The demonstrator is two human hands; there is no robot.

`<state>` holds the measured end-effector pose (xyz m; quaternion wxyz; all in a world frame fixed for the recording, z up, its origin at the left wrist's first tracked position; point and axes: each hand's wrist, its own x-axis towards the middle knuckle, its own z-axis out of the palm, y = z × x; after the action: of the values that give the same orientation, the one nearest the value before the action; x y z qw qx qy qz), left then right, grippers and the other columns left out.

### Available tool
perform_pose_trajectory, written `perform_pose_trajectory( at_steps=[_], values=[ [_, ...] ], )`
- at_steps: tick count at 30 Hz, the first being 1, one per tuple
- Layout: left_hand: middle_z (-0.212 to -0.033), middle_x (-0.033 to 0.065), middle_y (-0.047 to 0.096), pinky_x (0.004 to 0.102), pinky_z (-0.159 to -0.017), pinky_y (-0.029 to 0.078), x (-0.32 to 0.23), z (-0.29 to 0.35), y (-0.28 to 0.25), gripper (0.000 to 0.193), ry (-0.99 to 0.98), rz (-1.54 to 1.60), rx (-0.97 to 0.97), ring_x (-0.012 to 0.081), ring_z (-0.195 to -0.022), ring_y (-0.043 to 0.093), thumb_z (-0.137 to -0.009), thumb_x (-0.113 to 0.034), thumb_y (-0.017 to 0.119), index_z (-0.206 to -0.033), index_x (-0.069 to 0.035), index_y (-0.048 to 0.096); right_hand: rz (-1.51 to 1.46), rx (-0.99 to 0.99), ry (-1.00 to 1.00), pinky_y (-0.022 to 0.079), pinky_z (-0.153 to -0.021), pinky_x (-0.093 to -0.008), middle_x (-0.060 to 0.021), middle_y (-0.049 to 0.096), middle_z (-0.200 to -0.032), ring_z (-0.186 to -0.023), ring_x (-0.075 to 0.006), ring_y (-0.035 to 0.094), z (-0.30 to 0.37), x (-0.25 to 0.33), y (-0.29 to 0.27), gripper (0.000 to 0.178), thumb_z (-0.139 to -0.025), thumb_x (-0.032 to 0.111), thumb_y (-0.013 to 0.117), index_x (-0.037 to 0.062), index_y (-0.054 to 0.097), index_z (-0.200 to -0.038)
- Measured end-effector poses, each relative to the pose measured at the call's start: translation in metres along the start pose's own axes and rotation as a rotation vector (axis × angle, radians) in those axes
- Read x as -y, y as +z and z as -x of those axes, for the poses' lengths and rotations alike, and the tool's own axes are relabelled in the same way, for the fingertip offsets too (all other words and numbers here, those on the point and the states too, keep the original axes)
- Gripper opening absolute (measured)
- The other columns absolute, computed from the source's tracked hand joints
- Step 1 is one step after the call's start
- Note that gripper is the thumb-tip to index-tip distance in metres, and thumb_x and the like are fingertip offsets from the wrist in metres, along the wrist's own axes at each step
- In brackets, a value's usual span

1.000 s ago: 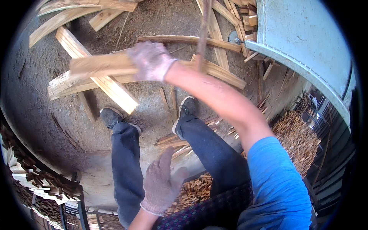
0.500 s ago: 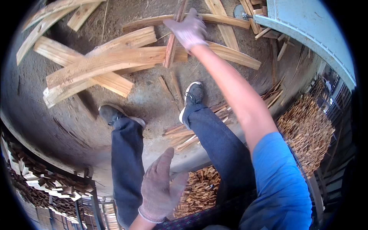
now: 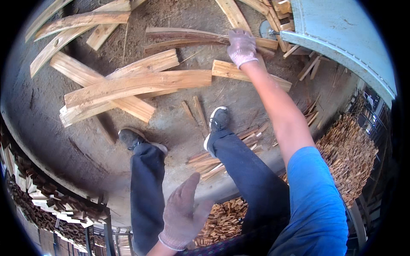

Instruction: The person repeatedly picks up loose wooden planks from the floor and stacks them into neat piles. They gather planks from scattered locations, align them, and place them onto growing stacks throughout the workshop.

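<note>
- Head view, nearest: left hand holds nothing; fingers extended, thumb apart, in front of a pile of short wood blocks.
- Further block stacks sit near right. We judge these as finished stock, though we can't confirm where they came from.
- Beyond, beside the right trouser leg: thin slats in a loose heap.
- Mid-ground, left of centre: a pale curved board lies across a straighter board, both out of hand.
- Farther, right of centre: right hand rests on a bark-edged plank, its fingers bent downward over the wood. Thumb and underside hidden; we cannot tell whether they grip.
- That plank lies on the ground, crossing a brown board beneath the hand.
- Far left: more curved boards, overlapping, untouched. Far right: a pale blue metal panel.
- Our reading: handling is only partway along; several long boards remain scattered, in no tidy stack.
</note>
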<state>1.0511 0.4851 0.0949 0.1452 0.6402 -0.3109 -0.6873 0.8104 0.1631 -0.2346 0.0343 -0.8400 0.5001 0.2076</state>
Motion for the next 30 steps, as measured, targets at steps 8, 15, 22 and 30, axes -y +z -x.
perform_pose_trajectory(
  at_steps=[8, 15, 22, 30],
  values=[
    [-0.133, 0.0273, 0.067, 0.0434, -0.109, 0.048, 0.001, 0.003, 0.034, 0.063, -0.066, 0.001, -0.016, 0.0381, -0.127, 0.064, -0.096, -0.023, 0.07, -0.15, 0.002, 0.05, -0.244, 0.024, -0.218, 0.059, -0.078, -0.0472, -0.0197, 0.073, -0.101, -0.09, -0.0374, 0.073, 0.073, -0.026, -0.068, 0.034, -0.089, 0.028, 0.073, 0.0061, 0.067, -0.114],
    [-0.134, 0.0271, 0.066, 0.0436, -0.109, 0.049, 0.007, 0.001, 0.049, 0.063, -0.057, -0.043, -0.006, 0.038, -0.128, 0.064, -0.097, -0.028, 0.07, -0.149, 0.003, 0.05, -0.141, 0.79, -0.061, 0.051, -0.103, -0.049, -0.0286, 0.066, -0.124, -0.119, -0.0431, 0.064, 0.315, -0.171, -0.06, 0.057, -0.086, 0.031, 0.079, 0.0009, 0.06, -0.131],
    [-0.137, 0.0272, 0.065, 0.0432, -0.112, 0.046, -0.005, 0.001, 0.048, 0.066, -0.018, -0.034, 0.059, 0.0397, -0.131, 0.062, -0.095, -0.029, 0.072, -0.147, 0.006, 0.05, -0.098, 0.148, 0.004, 0.045, -0.113, -0.0492, -0.0247, 0.057, -0.143, -0.134, -0.0431, 0.055, 0.193, -0.107, 0.033, 0.083, -0.078, 0.024, 0.084, 0.0035, 0.048, -0.149],
    [-0.14, 0.0275, 0.061, 0.047, -0.11, 0.047, 0.007, 0.005, 0.046, 0.069, -0.02, -0.034, -0.012, 0.0442, -0.129, 0.059, -0.098, -0.036, 0.07, -0.151, 0.0, 0.047, -0.057, 0.228, -0.067, 0.058, -0.089, -0.0491, -0.0192, 0.071, -0.113, -0.103, -0.0376, 0.072, 0.127, -0.042, -0.001, 0.059, -0.077, 0.038, 0.082, 0.0047, 0.063, -0.123]
  ],
)
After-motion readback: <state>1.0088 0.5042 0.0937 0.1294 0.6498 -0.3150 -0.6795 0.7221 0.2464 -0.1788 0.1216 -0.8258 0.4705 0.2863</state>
